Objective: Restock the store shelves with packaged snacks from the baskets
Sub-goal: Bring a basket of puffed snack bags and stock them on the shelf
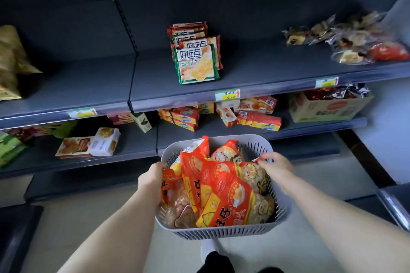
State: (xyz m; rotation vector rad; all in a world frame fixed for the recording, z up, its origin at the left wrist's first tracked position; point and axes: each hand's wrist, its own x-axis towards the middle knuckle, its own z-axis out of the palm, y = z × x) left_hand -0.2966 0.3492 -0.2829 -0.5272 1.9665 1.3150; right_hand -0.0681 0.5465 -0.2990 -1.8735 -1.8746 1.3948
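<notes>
The shelves (88,82) fill the view in dark tiers. Low in front of them is a grey slotted basket (221,234), heaped above its rim with red-and-orange bags (228,188) of snacks, which lie overlapped and tilted. One stands up at the far side.

A carton (328,109) sits at the right end of the lower tier, open at the top and filled with crinkled foil-wrapped items (337,93). Left of it on the same tier, red-and-yellow boxes (257,121) lie stacked and askew. Farther left, a white box (104,142) rests against a flat orange one.

On the middle tier, green-edged cracker packs (196,55) stand in a row, front to back, leaning backwards. Well apart to their right, clear-wrapped pastries (355,37) lie in a loose pile. A price tag (227,94) is fixed to the tier's front edge, just below the packs.

The left hand (153,175) is at the basket's left rim. Its fingers dip inside between the wall and the bags and are hidden, so I cannot tell what they hold. The right hand (277,165) is at the right rim, fingers and thumb drawn together and pinching the top corner of one of the bags.
</notes>
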